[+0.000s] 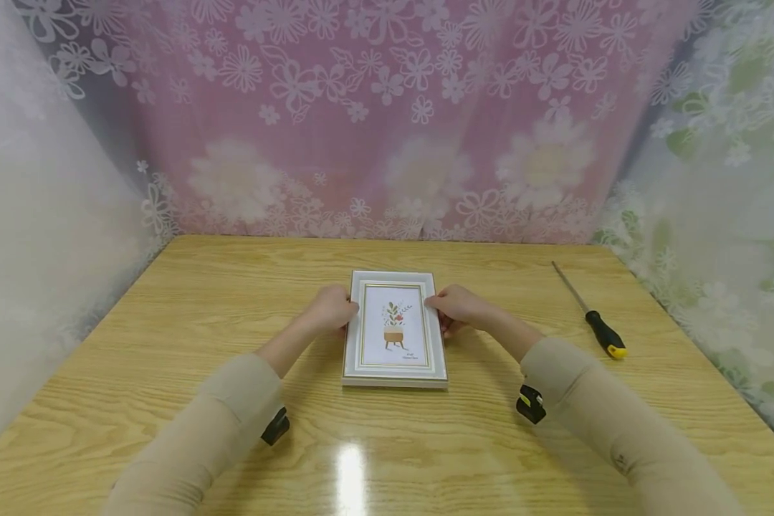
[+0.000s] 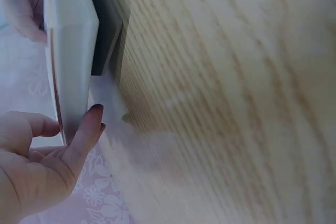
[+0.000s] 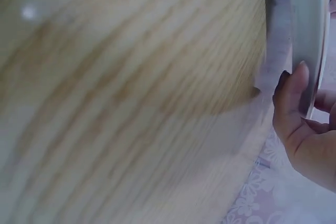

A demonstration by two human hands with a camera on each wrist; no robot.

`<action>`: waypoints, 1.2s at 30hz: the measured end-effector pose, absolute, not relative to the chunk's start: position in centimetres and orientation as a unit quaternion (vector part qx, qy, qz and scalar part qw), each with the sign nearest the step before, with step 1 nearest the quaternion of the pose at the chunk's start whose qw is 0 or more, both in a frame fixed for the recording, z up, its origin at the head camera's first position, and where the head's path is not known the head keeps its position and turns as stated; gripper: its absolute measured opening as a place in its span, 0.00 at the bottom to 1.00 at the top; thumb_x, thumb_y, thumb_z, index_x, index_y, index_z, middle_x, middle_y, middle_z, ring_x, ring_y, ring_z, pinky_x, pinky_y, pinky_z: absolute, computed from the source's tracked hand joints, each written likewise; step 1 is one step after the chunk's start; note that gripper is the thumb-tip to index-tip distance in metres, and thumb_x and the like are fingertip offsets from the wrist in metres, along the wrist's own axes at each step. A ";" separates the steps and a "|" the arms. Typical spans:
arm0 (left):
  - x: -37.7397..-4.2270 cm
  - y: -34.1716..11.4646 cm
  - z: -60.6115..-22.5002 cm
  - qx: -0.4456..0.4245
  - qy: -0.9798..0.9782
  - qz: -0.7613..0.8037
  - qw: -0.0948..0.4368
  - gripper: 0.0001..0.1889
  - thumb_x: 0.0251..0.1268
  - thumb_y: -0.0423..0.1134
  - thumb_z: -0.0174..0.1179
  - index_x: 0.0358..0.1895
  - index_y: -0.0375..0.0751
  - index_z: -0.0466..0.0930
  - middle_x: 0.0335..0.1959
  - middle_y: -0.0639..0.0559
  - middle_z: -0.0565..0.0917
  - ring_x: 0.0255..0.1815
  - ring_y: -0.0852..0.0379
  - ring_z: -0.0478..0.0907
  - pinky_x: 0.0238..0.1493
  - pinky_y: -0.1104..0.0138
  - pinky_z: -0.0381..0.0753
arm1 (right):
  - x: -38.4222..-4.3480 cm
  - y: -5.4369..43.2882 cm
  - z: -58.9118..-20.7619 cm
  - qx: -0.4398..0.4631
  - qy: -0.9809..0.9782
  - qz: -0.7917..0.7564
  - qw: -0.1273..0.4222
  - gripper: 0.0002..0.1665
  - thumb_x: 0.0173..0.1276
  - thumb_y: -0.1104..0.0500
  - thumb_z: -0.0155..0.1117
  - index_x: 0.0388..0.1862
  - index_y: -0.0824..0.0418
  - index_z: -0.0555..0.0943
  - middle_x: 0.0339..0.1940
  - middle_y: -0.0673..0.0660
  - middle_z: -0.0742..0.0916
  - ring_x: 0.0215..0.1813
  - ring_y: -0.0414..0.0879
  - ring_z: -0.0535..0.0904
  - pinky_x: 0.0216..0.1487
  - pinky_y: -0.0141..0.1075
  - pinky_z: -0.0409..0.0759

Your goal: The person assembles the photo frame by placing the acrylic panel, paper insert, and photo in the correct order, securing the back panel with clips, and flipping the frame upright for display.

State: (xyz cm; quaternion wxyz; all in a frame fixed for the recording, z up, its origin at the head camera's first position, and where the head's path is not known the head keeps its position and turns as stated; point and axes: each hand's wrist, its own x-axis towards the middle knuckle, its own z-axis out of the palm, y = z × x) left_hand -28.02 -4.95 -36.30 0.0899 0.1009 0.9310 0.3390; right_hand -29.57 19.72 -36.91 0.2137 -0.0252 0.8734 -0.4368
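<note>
A white picture frame (image 1: 393, 322) with thin gold lines holds a print of a potted plant and faces up in the head view. My left hand (image 1: 332, 308) grips its left side, thumb on the front edge and fingers beneath. On the opposite side, my right hand (image 1: 461, 307) holds the frame the same way. From the left wrist, the thick pale side of the frame shows, with a dark flat piece (image 2: 107, 32) sticking out from its back, between frame and table. The frame's back is mostly hidden.
A screwdriver (image 1: 603, 333) with a black and yellow handle lies at the right of the wood-grain table (image 1: 232, 287). A pink flowered curtain (image 1: 387, 143) hangs behind the table's far edge, with pale cloth at both sides.
</note>
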 end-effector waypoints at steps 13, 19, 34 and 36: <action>-28.3 -4.4 -37.0 0.118 0.957 0.253 0.072 0.19 0.56 0.30 0.51 0.10 0.45 0.58 0.09 0.55 0.62 0.10 0.61 0.58 0.12 0.73 0.58 | -30.4 19.3 -37.8 -0.093 0.954 -0.234 0.162 0.21 0.69 0.55 0.40 0.18 0.60 0.69 0.14 0.56 0.75 0.13 0.45 0.72 0.14 0.35 0.76; -28.4 -3.9 -37.5 0.128 0.958 0.242 0.086 0.18 0.61 0.30 0.48 0.13 0.44 0.59 0.12 0.53 0.64 0.11 0.61 0.59 0.13 0.73 0.59 | -30.3 19.6 -38.1 -0.112 0.958 -0.197 0.174 0.23 0.71 0.55 0.40 0.17 0.61 0.71 0.14 0.57 0.78 0.13 0.46 0.74 0.12 0.36 0.75; -28.9 -3.9 -38.4 0.134 0.959 0.240 0.069 0.21 0.67 0.35 0.49 0.13 0.44 0.61 0.10 0.54 0.64 0.12 0.61 0.60 0.14 0.73 0.59 | -30.2 20.1 -38.4 -0.101 0.961 -0.197 0.165 0.22 0.73 0.50 0.44 0.22 0.61 0.71 0.13 0.55 0.76 0.14 0.46 0.74 0.14 0.35 0.76; -28.9 -3.9 -38.4 0.135 0.959 0.240 0.070 0.21 0.68 0.35 0.49 0.13 0.44 0.61 0.10 0.54 0.64 0.12 0.62 0.60 0.13 0.73 0.59 | -30.1 20.2 -38.2 -0.095 0.960 -0.201 0.169 0.22 0.73 0.49 0.45 0.22 0.61 0.71 0.13 0.55 0.75 0.15 0.46 0.75 0.15 0.36 0.76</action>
